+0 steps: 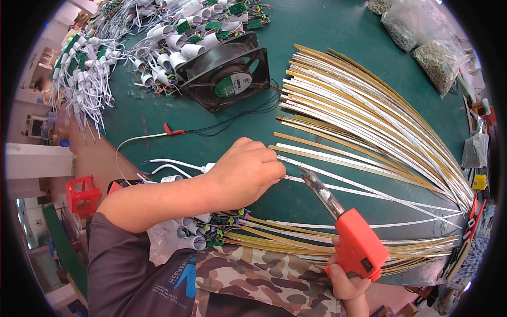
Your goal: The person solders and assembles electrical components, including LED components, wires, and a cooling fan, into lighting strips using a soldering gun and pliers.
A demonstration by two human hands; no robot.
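Note:
My right hand (346,282) grips a red soldering gun (362,243), its metal barrel slanting up and left. The tip ends just right of my left hand (251,171), apart from its fingers. My left hand is closed, back up, with the fingertips pinched by the end of a thin white LED strip (338,187) that runs off to the right. Its grip on the strip is partly hidden. Just above, a second LED strip (364,185) crosses toward the right. White cables (174,164) and a white cylindrical housing lie behind my left forearm.
A black fan (227,74) stands on the green table (317,26), its wires trailing toward a red clip (173,130). White housings with circuit boards (179,42) pile up behind it. Many white and gold strips (359,111) fan out at right; more lie near my apron. Plastic bags (435,58) sit far right.

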